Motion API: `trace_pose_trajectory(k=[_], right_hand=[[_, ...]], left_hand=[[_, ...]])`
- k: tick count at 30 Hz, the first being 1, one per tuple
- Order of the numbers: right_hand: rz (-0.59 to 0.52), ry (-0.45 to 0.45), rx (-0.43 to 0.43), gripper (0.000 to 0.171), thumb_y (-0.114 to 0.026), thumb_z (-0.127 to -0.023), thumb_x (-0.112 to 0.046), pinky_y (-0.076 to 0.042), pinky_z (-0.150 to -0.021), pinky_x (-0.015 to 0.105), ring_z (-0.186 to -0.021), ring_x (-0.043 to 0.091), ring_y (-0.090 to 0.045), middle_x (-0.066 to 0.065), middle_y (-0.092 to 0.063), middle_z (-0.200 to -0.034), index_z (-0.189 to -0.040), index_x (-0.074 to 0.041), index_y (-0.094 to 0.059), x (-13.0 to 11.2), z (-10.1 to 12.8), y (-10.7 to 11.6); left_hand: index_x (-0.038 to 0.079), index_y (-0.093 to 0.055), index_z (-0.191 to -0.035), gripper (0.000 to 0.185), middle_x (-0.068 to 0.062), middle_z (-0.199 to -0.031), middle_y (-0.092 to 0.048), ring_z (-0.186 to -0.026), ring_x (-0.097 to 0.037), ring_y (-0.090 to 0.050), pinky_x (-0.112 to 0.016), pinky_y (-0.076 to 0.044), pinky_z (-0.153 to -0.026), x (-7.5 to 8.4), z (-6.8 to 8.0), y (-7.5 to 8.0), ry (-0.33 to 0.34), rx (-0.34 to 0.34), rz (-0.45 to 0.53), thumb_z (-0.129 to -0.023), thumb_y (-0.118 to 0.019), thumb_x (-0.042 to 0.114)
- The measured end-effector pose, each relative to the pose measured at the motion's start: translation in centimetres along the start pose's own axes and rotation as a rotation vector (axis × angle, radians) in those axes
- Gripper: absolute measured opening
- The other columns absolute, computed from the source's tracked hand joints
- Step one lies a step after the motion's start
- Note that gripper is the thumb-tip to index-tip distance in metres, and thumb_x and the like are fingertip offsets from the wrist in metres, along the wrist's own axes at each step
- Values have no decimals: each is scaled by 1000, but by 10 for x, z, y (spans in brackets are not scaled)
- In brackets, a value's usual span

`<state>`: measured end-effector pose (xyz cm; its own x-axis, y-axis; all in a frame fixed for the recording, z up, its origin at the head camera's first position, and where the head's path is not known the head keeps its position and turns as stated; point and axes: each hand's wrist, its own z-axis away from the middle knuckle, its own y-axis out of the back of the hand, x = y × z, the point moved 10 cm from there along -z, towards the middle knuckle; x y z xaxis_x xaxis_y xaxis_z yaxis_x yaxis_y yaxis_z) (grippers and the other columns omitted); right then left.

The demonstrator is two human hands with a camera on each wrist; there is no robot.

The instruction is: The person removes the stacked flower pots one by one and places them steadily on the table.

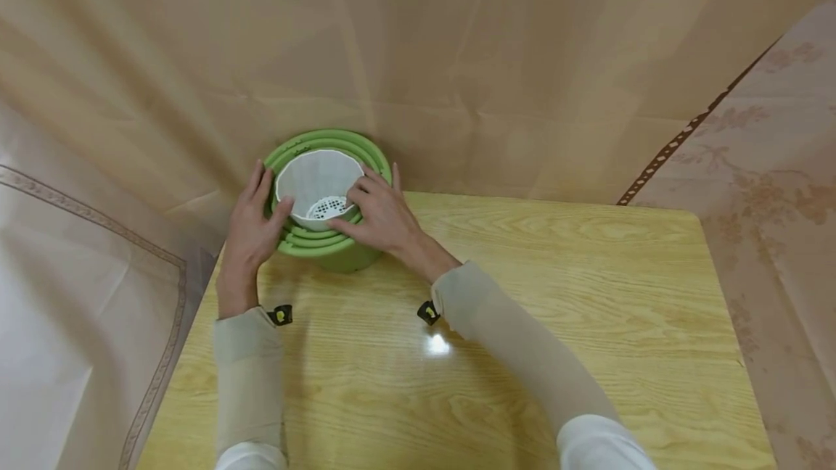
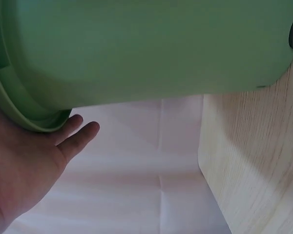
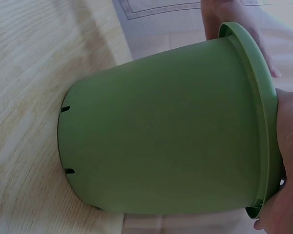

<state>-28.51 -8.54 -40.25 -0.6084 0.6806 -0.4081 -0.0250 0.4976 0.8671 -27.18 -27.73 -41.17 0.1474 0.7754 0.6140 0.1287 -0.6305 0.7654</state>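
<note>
A stack of green pots [image 1: 339, 256] stands at the table's far left corner, with a white perforated inner pot [image 1: 313, 178] nested in its mouth. My left hand [image 1: 253, 212] clasps the left rim, fingers outside and under the green lip and thumb over onto the white pot. My right hand [image 1: 379, 212] holds the right side, with fingers and thumb curled on the white pot's rim. The left wrist view shows the green pot [image 2: 146, 48] above my left hand [image 2: 34, 161]. In the right wrist view the pot wall [image 3: 161, 131] fills the frame, with my right hand [image 3: 289, 146] at its rim.
The wooden table [image 1: 522, 310] stretches to the right and toward me; its left edge [image 2: 210, 161] lies just beside the pot. Beige draped cloth [image 1: 457, 56] hangs behind and on both sides, and a floral cloth [image 1: 771, 187] hangs at the right.
</note>
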Motion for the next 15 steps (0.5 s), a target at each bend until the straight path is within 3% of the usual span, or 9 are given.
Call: trace_pose_trajectory(k=[8, 15], right_hand=[[27, 45, 62, 41, -70, -84, -59, -4, -119, 58, -136, 30, -47, -3, -70, -112, -92, -19, -73, -4, -1, 6], [-123, 42, 111, 37, -78, -80, -52, -9, -119, 56, -134, 32, -48, -1, -71, -114, -84, -15, -75, -2, -3, 14]], left_hand=[[8, -27, -157, 86, 2, -166, -12, -150, -29, -16, -56, -19, -117, -4, 4, 1, -35, -28, 31, -94, -51, 62], [14, -31, -157, 88, 6, -166, -5, -149, -35, -15, -65, -19, -113, -9, 10, 2, -11, -27, 36, -89, -60, 62]])
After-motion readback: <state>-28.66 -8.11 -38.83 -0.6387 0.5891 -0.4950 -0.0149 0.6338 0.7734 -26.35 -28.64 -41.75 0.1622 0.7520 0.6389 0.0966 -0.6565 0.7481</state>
